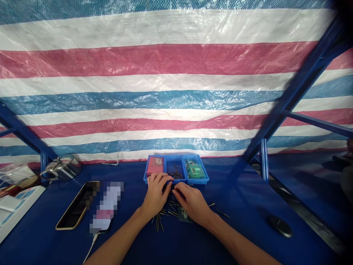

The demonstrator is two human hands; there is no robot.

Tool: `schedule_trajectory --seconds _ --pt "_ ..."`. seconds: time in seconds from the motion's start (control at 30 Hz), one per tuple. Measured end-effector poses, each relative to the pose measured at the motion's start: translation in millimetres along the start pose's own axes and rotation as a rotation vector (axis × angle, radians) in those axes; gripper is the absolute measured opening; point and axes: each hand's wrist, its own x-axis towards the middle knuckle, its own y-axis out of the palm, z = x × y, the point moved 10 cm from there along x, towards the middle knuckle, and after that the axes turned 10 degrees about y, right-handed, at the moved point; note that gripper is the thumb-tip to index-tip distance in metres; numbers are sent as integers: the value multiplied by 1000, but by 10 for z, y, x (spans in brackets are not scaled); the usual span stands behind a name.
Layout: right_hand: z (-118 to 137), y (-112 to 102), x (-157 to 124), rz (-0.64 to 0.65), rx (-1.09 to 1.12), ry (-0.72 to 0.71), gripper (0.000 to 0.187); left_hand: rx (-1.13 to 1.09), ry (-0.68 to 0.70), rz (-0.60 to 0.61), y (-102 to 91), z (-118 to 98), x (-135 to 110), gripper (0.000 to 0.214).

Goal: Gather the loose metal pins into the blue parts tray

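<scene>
Apparently handling pins [173,213] before the bins [174,160], holding left hand [156,191] and right hand [194,202] close, with fingers [167,189] narrow but any grip unclear, likely calling for steady pinching.

Striped tarp [165,60] across top; metal pot [68,170] left side; tan-edged phone [72,210] lower left; black mouse-like object [279,226] lower right.

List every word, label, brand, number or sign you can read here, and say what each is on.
No text can be read.
Lit phone: screen blurred into blocks, unreadable.
Red packet: any print too small.
Green packet: any print too small.
Clear packet beside the right hand: any print too small.
Black computer mouse: any mark too faint.
</scene>
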Motion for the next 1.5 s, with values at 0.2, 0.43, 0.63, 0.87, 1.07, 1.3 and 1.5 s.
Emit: schedule_trajectory --seconds 0.2,0.43,0.63,0.87,1.07,1.3,1.5 --pt "-10 58 -9 11 -40 -19 18 -11 -4 5 10 11 -10 19" --pt "-6 35 -4 8 -20 -10 17 -14 -4 2 11 16 -9 19" --pt "-8 13 0 -1 11 -9 20 -13 -1 2 8 12 -6 19" --pt "-14 -4 10 -25 19 -15 22 3 3 -4 2 9 -6 19" --pt "-44 2 -1 -45 33 -28 18 -1 0 1 17 18 -8 20" --pt "-75 22 1 -35 38 -13 21 3 4 1 2 3 -5 19" --pt "-67 22 -1 -30 45 -18 21 -2 1 2 -3 2 0 19"
